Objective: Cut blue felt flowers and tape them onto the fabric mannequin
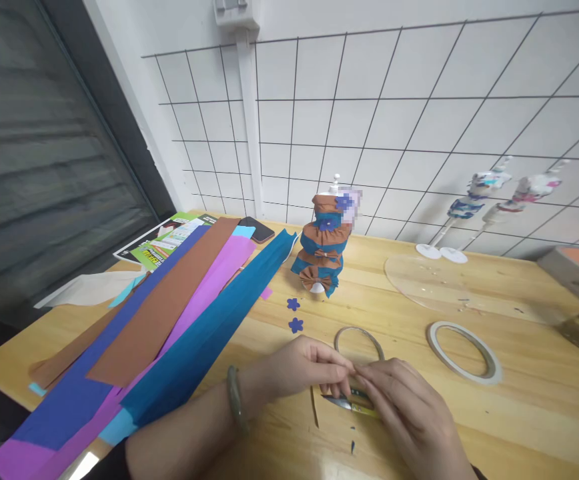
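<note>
My left hand (314, 365) and my right hand (403, 407) meet over the table, thumbs and fingertips pinched together. Whatever lies between them is too small or too hidden to name. Partly covered by my fingers, scissors (342, 402) with a yellow-and-dark handle lie on the wood. Just behind my hands rests a thin tape ring (339, 333). Two blue paper flowers (295, 325) lie farther back. Beyond them stands a small dress form (325, 240) dressed in brown and teal crepe paper with bows and blue flowers.
Long crepe paper strips (204, 333) in several colours cover the left side, near a phone (258, 229) and leaflets (162, 247). A wide tape roll (464, 352), a clear round disc (419, 283) and two small decorated mannequins (474, 193) are to the right. A gridded wall (369, 127) closes the back.
</note>
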Action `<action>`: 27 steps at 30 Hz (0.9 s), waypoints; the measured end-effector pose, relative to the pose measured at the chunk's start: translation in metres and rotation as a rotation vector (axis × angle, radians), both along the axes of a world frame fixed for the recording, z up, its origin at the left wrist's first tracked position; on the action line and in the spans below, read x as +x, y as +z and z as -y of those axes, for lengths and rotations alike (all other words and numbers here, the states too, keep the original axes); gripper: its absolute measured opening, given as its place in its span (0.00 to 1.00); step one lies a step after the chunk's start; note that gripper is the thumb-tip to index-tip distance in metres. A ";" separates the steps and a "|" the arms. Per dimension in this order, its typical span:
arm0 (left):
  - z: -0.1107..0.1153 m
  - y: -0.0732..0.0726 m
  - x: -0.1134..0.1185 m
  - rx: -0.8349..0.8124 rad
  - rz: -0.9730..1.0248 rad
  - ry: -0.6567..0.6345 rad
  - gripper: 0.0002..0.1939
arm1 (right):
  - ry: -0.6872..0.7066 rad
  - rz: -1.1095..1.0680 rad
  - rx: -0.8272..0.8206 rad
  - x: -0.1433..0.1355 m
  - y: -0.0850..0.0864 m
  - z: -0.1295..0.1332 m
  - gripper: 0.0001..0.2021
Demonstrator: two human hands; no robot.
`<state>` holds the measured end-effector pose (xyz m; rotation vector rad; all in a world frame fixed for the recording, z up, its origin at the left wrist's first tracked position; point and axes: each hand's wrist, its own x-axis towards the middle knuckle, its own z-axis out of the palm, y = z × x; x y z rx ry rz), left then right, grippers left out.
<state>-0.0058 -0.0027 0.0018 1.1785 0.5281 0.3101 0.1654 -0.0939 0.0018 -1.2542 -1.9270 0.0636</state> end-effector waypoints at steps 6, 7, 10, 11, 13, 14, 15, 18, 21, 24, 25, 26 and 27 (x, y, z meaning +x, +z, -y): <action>-0.002 0.000 0.001 -0.135 0.046 0.003 0.19 | 0.019 0.005 0.019 -0.002 0.004 0.000 0.11; -0.002 -0.001 0.001 -0.170 0.064 0.004 0.18 | 0.021 0.002 0.021 -0.002 0.004 0.000 0.11; -0.002 -0.002 0.000 -0.251 0.104 0.011 0.17 | 0.025 -0.003 0.018 -0.003 0.005 0.000 0.10; -0.002 -0.002 0.000 -0.262 0.108 0.013 0.16 | 0.023 -0.004 0.015 -0.003 0.005 0.000 0.10; -0.002 -0.001 -0.001 -0.264 0.109 0.015 0.16 | 0.013 -0.014 0.006 -0.003 0.004 0.000 0.08; -0.002 -0.001 -0.001 -0.256 0.105 0.013 0.16 | 0.009 -0.021 0.003 -0.003 0.004 0.000 0.07; -0.001 0.000 -0.001 -0.236 0.096 0.006 0.16 | 0.007 -0.029 -0.002 -0.003 0.004 0.000 0.06; 0.000 0.003 -0.002 -0.084 0.021 -0.041 0.17 | 0.001 -0.057 -0.028 -0.004 0.003 -0.001 0.03; 0.001 0.009 -0.004 0.114 -0.044 -0.103 0.17 | -0.010 -0.084 -0.086 -0.006 0.002 -0.002 0.03; 0.001 0.015 -0.007 0.236 -0.033 -0.151 0.18 | -0.009 -0.117 -0.137 -0.007 0.000 -0.003 0.05; 0.002 0.016 -0.007 0.255 -0.028 -0.161 0.18 | -0.010 -0.131 -0.154 -0.007 0.000 -0.003 0.05; 0.002 0.017 -0.007 0.266 -0.028 -0.168 0.19 | -0.013 -0.146 -0.170 -0.008 -0.001 -0.002 0.05; 0.002 0.018 -0.007 0.271 -0.029 -0.171 0.19 | -0.016 -0.161 -0.183 -0.008 -0.001 -0.002 0.06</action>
